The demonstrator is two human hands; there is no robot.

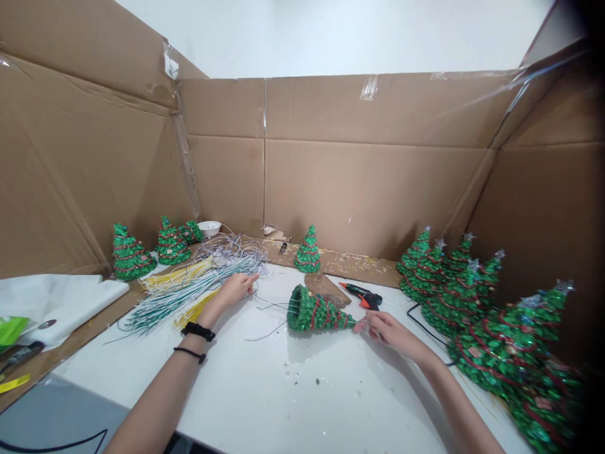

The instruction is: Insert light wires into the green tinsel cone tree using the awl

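A small green tree with red garland (316, 311) lies on its side on the white table (283, 391), its tip pointing right. My right hand (385, 328) pinches that tip with closed fingers. My left hand (236, 287) reaches out to the left of the tree, its fingers curled on thin grey wires at the end of a bundle of green and yellow wire stems (184, 291). Black bands sit on my left wrist.
A glue gun (363, 294) lies behind the tree beside a brown pad. Finished trees crowd the right side (477, 302), more stand at back left (130, 255), one at the back (308, 251). A white bowl (209, 227), cardboard walls all round.
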